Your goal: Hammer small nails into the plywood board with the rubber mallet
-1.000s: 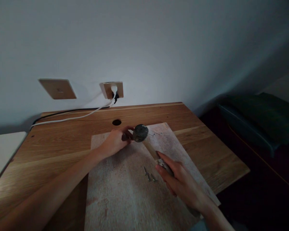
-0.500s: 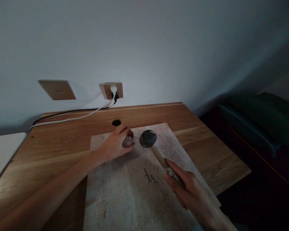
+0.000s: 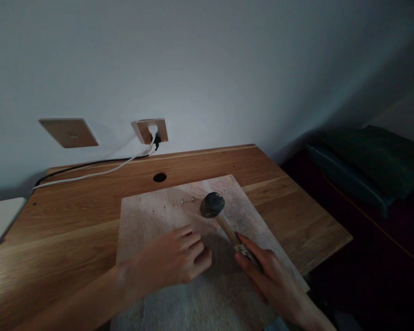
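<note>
My right hand (image 3: 269,276) is wrapped round the wooden handle of a mallet (image 3: 212,205) with a dark round head. The mallet's head hovers over or rests on the far part of a pale wooden board (image 3: 152,303); I cannot tell which. A few nails (image 3: 183,201) stand up in a row near the board's far edge, left of the mallet's head, and small dark dots continue the row leftward. Over the middle of the board is my left hand (image 3: 179,257), its fingers curled together. Its fingertips, and whatever they hold, are hidden.
Beneath the board is a wooden desk (image 3: 290,202) with a round cable hole (image 3: 159,177). White and black cables (image 3: 89,174) run from a wall socket (image 3: 152,131) along the desk's back. A white panel (image 3: 2,220) stands at left, a dark green padded seat (image 3: 365,170) at right.
My left hand has drawn back from the nail row toward me, over the spot where several loose nails lay. My right hand keeps the mallet in nearly the same place.
</note>
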`<action>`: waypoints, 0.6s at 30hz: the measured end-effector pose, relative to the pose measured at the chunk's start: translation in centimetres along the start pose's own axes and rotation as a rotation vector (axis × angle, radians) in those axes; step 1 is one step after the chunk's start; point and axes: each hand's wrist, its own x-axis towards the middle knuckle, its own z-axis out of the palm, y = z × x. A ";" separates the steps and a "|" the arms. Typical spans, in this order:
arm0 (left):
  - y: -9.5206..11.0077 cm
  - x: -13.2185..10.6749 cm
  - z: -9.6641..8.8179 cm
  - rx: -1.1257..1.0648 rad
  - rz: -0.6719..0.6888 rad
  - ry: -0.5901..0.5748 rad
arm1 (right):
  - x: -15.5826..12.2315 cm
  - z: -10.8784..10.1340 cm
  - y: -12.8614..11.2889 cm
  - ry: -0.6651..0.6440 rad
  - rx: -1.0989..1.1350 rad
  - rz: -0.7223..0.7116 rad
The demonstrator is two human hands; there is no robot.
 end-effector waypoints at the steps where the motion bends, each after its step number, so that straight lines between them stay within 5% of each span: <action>1: -0.8 -0.5 0.1 -0.030 -0.039 0.000 | -0.2 0.0 -0.3 -0.007 0.021 0.016; 9: -7.8 -5.0 2.2 -0.485 -0.757 0.117 | -0.8 0.2 -1.7 0.070 0.054 0.085; 18: -7.5 -4.7 3.5 -0.519 -0.760 0.122 | -0.8 0.3 -1.6 0.067 0.003 0.074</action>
